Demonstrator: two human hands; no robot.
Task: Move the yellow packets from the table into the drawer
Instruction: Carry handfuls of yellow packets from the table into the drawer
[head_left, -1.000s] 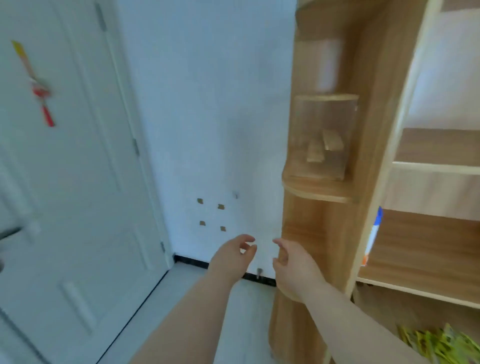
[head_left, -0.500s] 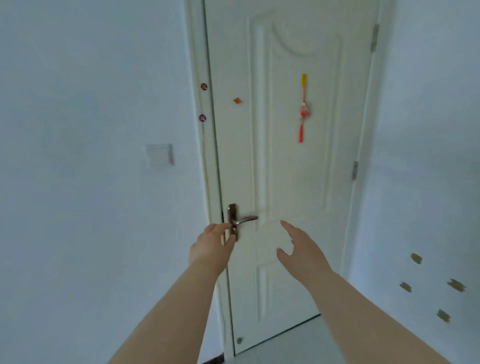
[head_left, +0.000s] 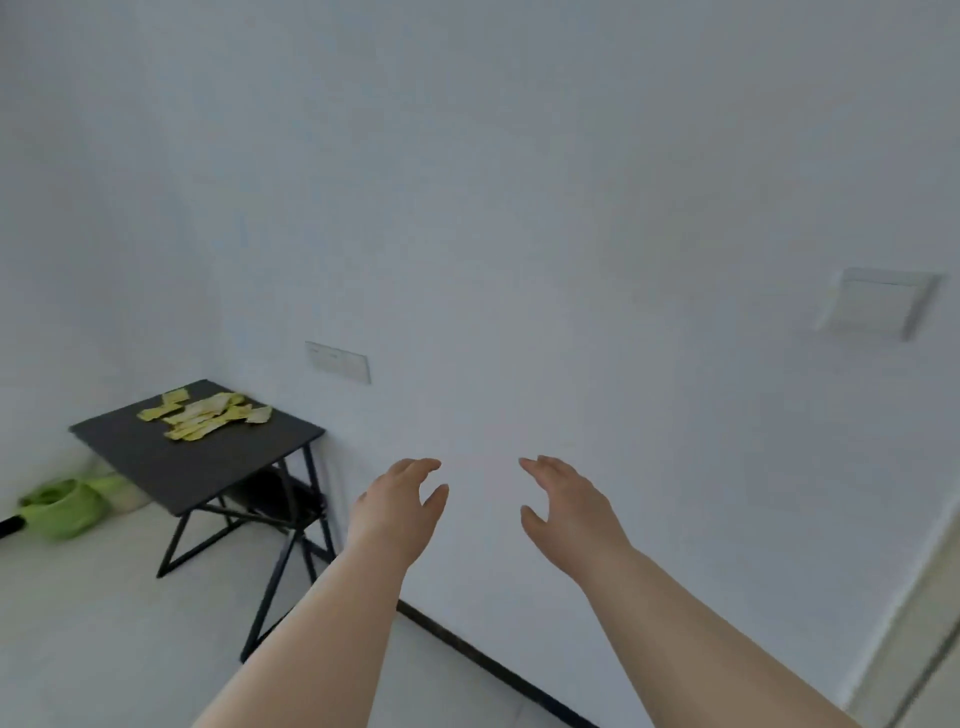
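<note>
Spotted packets (head_left: 205, 415) heaped near far corner of desk (head_left: 171, 467), spread roughly left-to-right in view. Well apart from both hands, up and to the left. Holding nothing in left hand (head_left: 397, 512) or right hand (head_left: 569, 512); fingers (head_left: 421, 465) loosely spread, slightly curled, hanging mid-air in front of bare wall. Closer via left hand, by the look of it. No drawer in view. Probably need to turn left and close in on desk before any grab; likely easiest to rake along the pile's length.
</note>
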